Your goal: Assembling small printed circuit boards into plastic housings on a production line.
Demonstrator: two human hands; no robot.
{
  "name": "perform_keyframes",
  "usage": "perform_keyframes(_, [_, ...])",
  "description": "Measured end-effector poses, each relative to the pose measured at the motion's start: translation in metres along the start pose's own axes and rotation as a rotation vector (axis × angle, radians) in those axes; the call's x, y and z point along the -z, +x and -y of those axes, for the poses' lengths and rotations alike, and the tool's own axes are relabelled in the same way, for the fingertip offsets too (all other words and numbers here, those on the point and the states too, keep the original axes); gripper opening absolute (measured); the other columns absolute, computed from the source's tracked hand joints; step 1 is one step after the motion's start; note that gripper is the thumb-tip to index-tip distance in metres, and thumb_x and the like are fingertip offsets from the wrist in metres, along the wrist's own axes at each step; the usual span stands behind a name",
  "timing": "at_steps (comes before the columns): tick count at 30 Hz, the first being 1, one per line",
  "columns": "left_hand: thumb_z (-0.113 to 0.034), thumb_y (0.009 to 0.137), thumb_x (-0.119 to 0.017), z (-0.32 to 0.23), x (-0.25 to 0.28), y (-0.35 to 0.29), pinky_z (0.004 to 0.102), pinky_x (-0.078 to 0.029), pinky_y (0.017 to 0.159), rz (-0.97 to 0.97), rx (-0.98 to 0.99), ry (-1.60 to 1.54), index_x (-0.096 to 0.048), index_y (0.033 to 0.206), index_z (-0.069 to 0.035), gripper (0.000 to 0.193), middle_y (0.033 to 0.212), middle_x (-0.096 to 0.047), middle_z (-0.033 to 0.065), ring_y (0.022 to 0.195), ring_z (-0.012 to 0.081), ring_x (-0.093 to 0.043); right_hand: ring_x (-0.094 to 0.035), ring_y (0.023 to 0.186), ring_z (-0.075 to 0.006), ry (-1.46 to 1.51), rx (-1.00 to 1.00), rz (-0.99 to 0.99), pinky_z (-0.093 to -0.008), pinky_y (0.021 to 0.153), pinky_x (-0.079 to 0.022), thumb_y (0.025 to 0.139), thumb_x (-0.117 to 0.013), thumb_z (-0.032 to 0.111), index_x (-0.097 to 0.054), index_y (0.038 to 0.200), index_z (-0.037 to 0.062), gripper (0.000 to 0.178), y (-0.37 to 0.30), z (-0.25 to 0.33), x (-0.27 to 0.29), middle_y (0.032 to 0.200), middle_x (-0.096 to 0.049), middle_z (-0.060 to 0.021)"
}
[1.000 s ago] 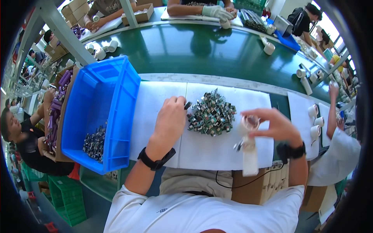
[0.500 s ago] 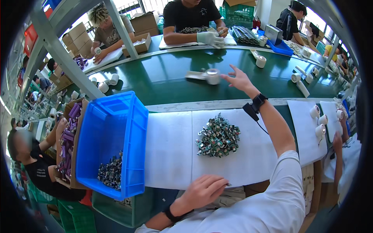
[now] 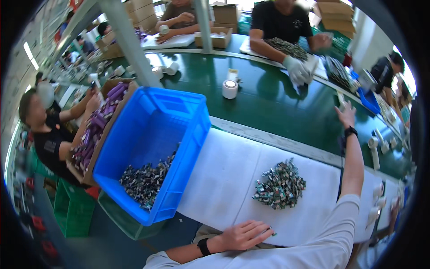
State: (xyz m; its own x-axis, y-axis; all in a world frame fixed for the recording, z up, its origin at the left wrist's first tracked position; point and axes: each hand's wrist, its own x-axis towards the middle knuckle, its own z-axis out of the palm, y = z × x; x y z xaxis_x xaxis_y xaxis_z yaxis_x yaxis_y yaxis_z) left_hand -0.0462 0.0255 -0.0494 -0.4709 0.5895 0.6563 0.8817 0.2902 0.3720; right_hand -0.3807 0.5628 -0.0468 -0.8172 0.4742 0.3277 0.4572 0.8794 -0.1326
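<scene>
My left hand [image 3: 244, 235] rests low at the near edge of the white foam sheet [image 3: 219, 179]. Its fingers are closed, with a small circuit board [image 3: 273, 232] showing at the tips. Beyond it, a pile of small circuit boards [image 3: 281, 184] lies on the foam. Far to the right, my right hand [image 3: 346, 114] stretches over the green conveyor belt [image 3: 268, 107], fingers apart. Just past its fingertips is a pale strip-like piece [image 3: 341, 97]; whether they touch cannot be made out. A white cylindrical part [image 3: 230, 89] with a tab stands on the belt.
Left of the foam, a blue bin [image 3: 197, 134] holds more small boards. Against it leans a cardboard box of purple cylinders [image 3: 101, 119]. A metal post [image 3: 130, 40] rises behind the bin. A co-worker's gloved hand [image 3: 297, 71] hangs at the belt's far side.
The view has swung, shifting the scene. My right hand has moved away from the white cylindrical part and now reaches to the right across the belt. My left hand still holds the small board.
</scene>
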Motion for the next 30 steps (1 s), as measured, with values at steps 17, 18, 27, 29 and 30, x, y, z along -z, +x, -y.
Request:
perform_keyframes(17, [-0.006,0.09,-0.067,-0.008,-0.007,0.005,0.0349,-0.058,0.085,-0.093,-0.003,-0.073,-0.066,0.119,0.0,0.03,0.113,-0.067,0.0143,0.096,0.0265,-0.069,-0.066,0.099,-0.0286,0.467,-0.019,0.1,-0.0361,0.083,-0.057,0.081,-0.077,0.027,-0.052,0.139,0.0122,0.066,-0.008,-0.04,0.033,0.11,-0.064,-0.0125])
perform_keyframes(18, [-0.005,0.089,-0.068,-0.008,-0.005,0.004,0.0351,-0.058,0.084,-0.109,-0.005,-0.079,-0.066,0.117,-0.001,0.029,0.112,-0.067,0.0141,0.095,0.0267,-0.069,-0.066,0.093,-0.024,0.586,0.077,0.119,-0.0316,0.078,-0.057,0.08,-0.078,0.023,-0.053,0.138,0.0122,0.063,-0.032,-0.027,0.06,0.113,-0.063,-0.0104])
perform_keyframes(27, [0.002,0.074,-0.076,0.002,0.011,0.004,0.0344,-0.058,0.068,-0.253,0.14,-0.432,-0.067,0.105,0.001,0.032,0.098,-0.07,0.0145,0.078,0.0251,-0.069,-0.062,0.104,-0.0193,0.628,0.684,0.797,-0.0288,0.08,-0.053,0.067,-0.065,-0.012,-0.065,0.105,0.0088,0.043,-0.29,0.078,0.269,0.131,-0.056,-0.0075])
perform_keyframes(29, [0.007,0.071,-0.074,0.001,0.008,0.008,0.0339,-0.057,0.065,-0.303,0.228,-0.542,-0.071,0.105,-0.001,0.034,0.097,-0.071,0.0122,0.078,0.0263,-0.069,-0.063,0.101,-0.0218,0.554,0.659,0.769,-0.0306,0.08,-0.054,0.067,-0.067,-0.011,-0.067,0.103,0.0085,0.041,-0.332,0.075,0.257,0.131,-0.057,-0.0084])
perform_keyframes(30, [0.007,0.071,-0.074,-0.002,0.01,0.011,0.0339,-0.057,0.065,-0.26,0.252,-0.592,-0.071,0.105,-0.001,0.034,0.097,-0.071,0.0122,0.078,0.0263,-0.069,-0.064,0.097,-0.0243,0.494,0.721,0.739,-0.0324,0.079,-0.055,0.068,-0.068,-0.011,-0.068,0.102,0.0082,0.039,-0.356,0.075,0.255,0.131,-0.057,-0.0094])
